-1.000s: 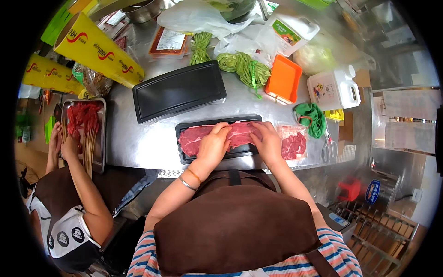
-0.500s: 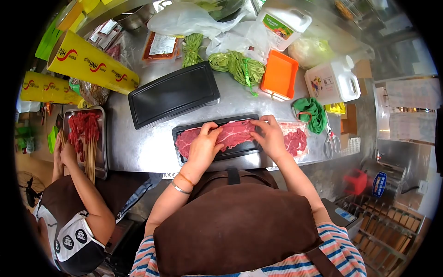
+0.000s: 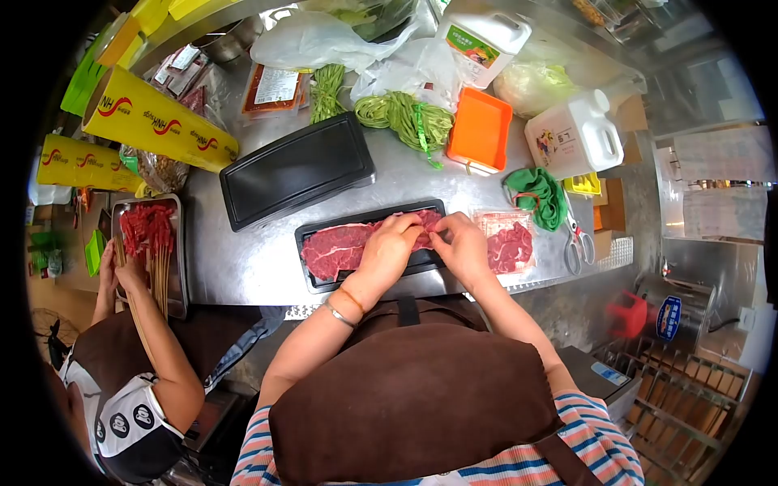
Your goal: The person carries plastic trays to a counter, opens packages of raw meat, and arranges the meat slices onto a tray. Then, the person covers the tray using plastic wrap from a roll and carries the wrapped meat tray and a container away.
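Observation:
Slices of red marbled meat lie along a black tray in front of me. Over the tray's right half, my left hand has its fingers bent together on the meat. Close beside it, my right hand pinches the meat at the right end, thumb and fingers pressed together. The fingertips of both hands nearly meet, and they partly hide the meat there. Just right of the tray sits a clear pack with more meat.
Behind the tray are a black lid, green bean bundles, an orange container and white jugs. A green cloth and scissors lie right. At left, a co-worker's hands hold skewers beside a meat tray.
My left hand has moved right along the tray, closer to my right hand, uncovering meat on the left. My right hand has shifted slightly left and down. The co-worker's skewers have moved.

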`<action>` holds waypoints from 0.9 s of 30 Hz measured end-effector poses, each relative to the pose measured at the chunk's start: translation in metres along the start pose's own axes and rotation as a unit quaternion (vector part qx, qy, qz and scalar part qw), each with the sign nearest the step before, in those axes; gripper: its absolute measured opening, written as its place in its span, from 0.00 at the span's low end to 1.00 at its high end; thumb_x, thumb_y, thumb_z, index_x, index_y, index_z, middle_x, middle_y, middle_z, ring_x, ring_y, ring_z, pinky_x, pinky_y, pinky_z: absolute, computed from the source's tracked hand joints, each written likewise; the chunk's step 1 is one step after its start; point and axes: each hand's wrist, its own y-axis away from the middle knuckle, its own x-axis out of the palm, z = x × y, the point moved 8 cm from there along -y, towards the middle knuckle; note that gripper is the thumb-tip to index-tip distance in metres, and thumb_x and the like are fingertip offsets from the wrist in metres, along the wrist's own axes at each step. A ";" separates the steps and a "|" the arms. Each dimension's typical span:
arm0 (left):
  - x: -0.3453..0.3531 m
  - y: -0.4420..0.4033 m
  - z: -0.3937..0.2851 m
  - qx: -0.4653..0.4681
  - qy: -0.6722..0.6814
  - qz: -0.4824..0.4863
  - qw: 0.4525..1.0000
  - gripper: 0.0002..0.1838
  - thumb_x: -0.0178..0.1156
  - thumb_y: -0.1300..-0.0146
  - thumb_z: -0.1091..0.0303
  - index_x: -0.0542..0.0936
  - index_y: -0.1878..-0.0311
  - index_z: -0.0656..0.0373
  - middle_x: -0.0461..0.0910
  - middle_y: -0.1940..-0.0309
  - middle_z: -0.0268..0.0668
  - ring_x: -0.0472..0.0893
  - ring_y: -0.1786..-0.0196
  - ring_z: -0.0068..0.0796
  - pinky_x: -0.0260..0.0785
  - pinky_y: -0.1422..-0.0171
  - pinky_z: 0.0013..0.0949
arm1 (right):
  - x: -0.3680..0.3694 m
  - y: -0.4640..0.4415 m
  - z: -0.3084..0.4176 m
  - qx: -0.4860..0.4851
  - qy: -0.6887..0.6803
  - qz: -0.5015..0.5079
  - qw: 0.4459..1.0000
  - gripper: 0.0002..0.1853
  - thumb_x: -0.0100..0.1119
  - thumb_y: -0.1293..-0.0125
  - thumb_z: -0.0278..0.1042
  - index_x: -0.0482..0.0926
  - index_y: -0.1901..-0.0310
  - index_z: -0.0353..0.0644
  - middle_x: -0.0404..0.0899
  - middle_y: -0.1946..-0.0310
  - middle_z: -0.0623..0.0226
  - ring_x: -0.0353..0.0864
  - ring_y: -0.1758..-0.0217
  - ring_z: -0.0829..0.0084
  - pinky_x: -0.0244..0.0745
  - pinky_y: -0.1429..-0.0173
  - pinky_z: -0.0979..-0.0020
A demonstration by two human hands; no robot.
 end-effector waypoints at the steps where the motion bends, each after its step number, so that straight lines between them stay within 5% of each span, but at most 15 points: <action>1: 0.005 0.000 0.001 -0.006 -0.026 0.011 1.000 0.09 0.57 0.47 0.77 0.80 0.62 0.63 0.78 0.55 0.40 0.77 0.52 0.43 0.71 0.49 0.38 | 0.001 0.001 -0.001 0.000 -0.013 -0.001 1.000 0.07 0.66 0.49 0.31 0.78 0.69 0.41 0.77 0.70 0.61 0.79 0.69 0.63 0.73 0.64 0.65; 4: 0.008 0.003 0.004 -0.021 -0.020 0.025 0.999 0.09 0.56 0.47 0.77 0.81 0.62 0.63 0.77 0.55 0.40 0.76 0.51 0.42 0.70 0.48 0.38 | 0.005 0.005 -0.009 0.004 -0.040 -0.005 0.999 0.07 0.65 0.49 0.28 0.76 0.69 0.41 0.79 0.70 0.61 0.80 0.69 0.65 0.74 0.63 0.68; 9: 0.008 0.006 0.003 -0.003 -0.042 0.019 0.999 0.11 0.56 0.47 0.77 0.80 0.59 0.63 0.77 0.54 0.41 0.76 0.52 0.43 0.71 0.48 0.38 | 0.014 0.003 -0.028 0.083 -0.322 0.002 0.943 0.09 0.64 0.48 0.20 0.73 0.67 0.39 0.79 0.71 0.64 0.79 0.69 0.76 0.72 0.63 0.78; 13: 0.007 0.007 -0.001 -0.005 -0.075 0.022 0.997 0.16 0.57 0.49 0.77 0.80 0.54 0.61 0.75 0.52 0.41 0.75 0.52 0.43 0.71 0.49 0.39 | 0.010 0.004 -0.028 0.074 -0.297 -0.001 0.952 0.08 0.64 0.47 0.19 0.76 0.66 0.39 0.78 0.72 0.66 0.79 0.69 0.75 0.73 0.64 0.77; 21: 0.013 -0.001 -0.007 -0.045 -0.131 0.028 0.990 0.25 0.57 0.53 0.79 0.77 0.47 0.57 0.73 0.55 0.40 0.74 0.54 0.40 0.72 0.51 0.38 | -0.002 0.014 -0.005 -0.030 -0.012 -0.027 0.999 0.08 0.64 0.48 0.24 0.81 0.64 0.41 0.76 0.71 0.62 0.78 0.73 0.64 0.74 0.67 0.67; 27: 0.021 -0.003 -0.003 -0.046 -0.130 0.030 0.990 0.26 0.58 0.51 0.78 0.76 0.45 0.57 0.73 0.54 0.40 0.75 0.53 0.41 0.72 0.50 0.38 | -0.013 0.021 0.002 -0.011 -0.022 -0.038 0.999 0.09 0.62 0.47 0.24 0.80 0.62 0.41 0.76 0.70 0.62 0.78 0.72 0.62 0.74 0.67 0.64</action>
